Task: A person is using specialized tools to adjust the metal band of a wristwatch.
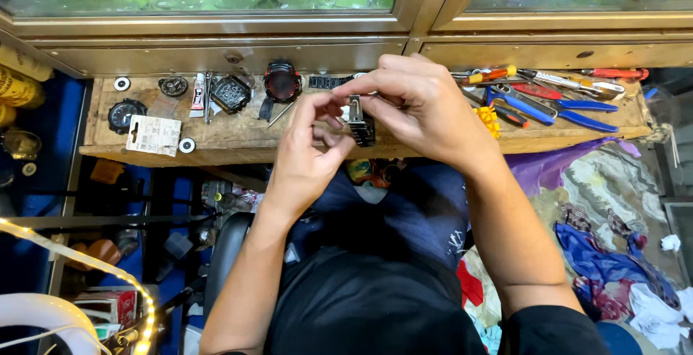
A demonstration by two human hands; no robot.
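Head view, looking down. Far left of the frame: a round black watch case (123,115) lies on the wooden tabletop (238,138), with a white card of small parts (153,135) just beside it. Moving right along the upper edge: a small glue tube (198,96), tweezers (208,96), a dark square watch head (231,93) and a black-and-red watch (282,82). Centre frame: left hand (307,156) is raised over the front edge of the tabletop, fingers curled, thumb and forefinger tips pinched towards the lower part of a black watch strap piece (360,124); whether they actually touch it cannot be told. Right hand (422,113) is closed on the strap piece from above and from the right, fingertips at its upper end, so it is the nearer and the carrying hand. The strap piece hangs between the two hands with its long axis running roughly top to bottom in the frame, just right of the left fingertips. Right of the hands: a small yellow part (489,119), then a heap of blue-handled pliers (570,109) and screwdrivers (491,75) at the upper right.
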